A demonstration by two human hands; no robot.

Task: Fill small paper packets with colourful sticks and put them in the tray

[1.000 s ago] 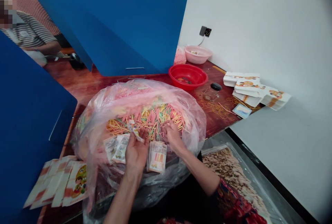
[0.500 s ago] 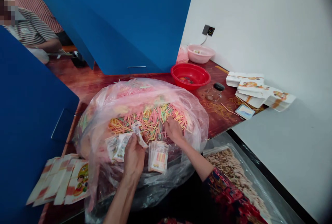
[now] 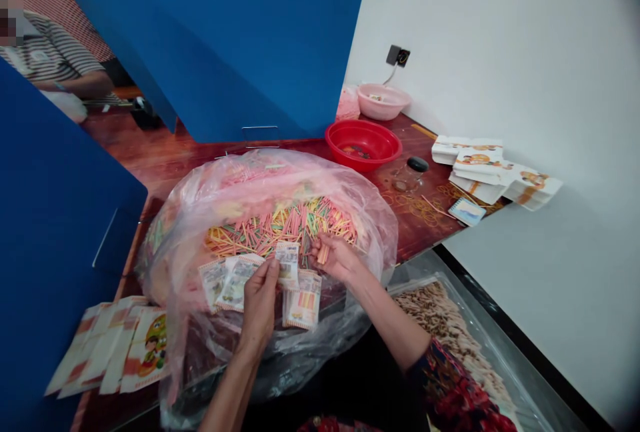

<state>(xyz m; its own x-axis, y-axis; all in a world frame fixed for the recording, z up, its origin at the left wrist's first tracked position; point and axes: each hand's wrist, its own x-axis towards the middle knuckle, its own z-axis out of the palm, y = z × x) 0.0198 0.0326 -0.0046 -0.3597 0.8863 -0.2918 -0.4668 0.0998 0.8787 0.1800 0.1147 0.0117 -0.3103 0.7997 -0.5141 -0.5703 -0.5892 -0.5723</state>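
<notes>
Pink bag (image 3: 265, 175): big clear pink-tinted plastic, mouth open, slumped on table (image 3: 420, 235), centre of frame.
Sticks (image 3: 280, 225): thin, pastel pink/yellow/green, loose criss-cross heap inside bag.
L hand (image 3: 260, 305): lower centre, over bag's front fold, fingers closed on edge of small printed packet (image 3: 287, 265), held upright.
R hand (image 3: 337, 259): right of L hand, over bag, fingers pinch a few orange sticks (image 3: 323, 253).
Hands: apart but near, not touching, each gripping its own item.
Other packets (image 3: 235, 280): loose group on bag's front fold, left of L hand; one more bunch (image 3: 303, 309) just below R hand.
Flat packs (image 3: 145, 352): fanned on table, lower left, just beside bag.
Paper stacks (image 3: 477, 162): white/orange, upper right on table, against wall.
Red basin (image 3: 363, 135): behind bag, near wall corner.
Pink bowl (image 3: 383, 102): behind basin, in corner.
Glass jar (image 3: 405, 179): black lid lying beside it, right of basin, rubber bands (image 3: 415, 209) scattered nearby.
Notebook (image 3: 467, 212): small, at table's right edge.
Tray (image 3: 450, 332): lower right, below table, holds pale brown sticks.
Blue panels (image 3: 200, 45): left and upper frame.
Co-worker (image 3: 50, 55): upper left, striped top, beyond panels.
</notes>
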